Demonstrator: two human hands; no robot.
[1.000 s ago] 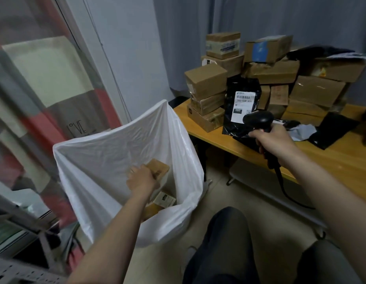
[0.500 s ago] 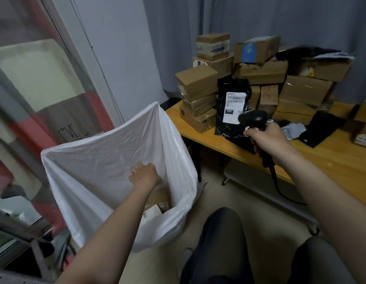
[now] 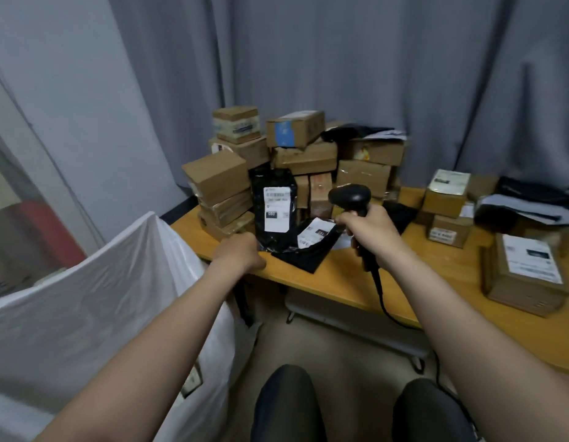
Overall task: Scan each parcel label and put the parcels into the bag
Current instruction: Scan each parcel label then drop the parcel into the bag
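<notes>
Nearly all print on the white label (image 3: 277,208) is unreadably blurred; its glossy black parcel (image 3: 272,177) stands against far boxes (image 3: 216,177). Right hand (image 3: 369,232) grips the scanner (image 3: 350,196); left hand (image 3: 238,253) is by the parcel's foot, grasp indiscernible.

White labels (image 3: 277,209) on the upright black pouch (image 3: 273,240), the flat black mailer (image 3: 308,255) and the large box (image 3: 512,291) at the bench's (image 3: 340,277) right edge: print blurred, nothing legible.

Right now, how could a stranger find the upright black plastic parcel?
On the orange wooden table, find the pile of brown cardboard boxes. The black plastic parcel stands before it; unlike the flat black bag beside it, it is upright.
</notes>
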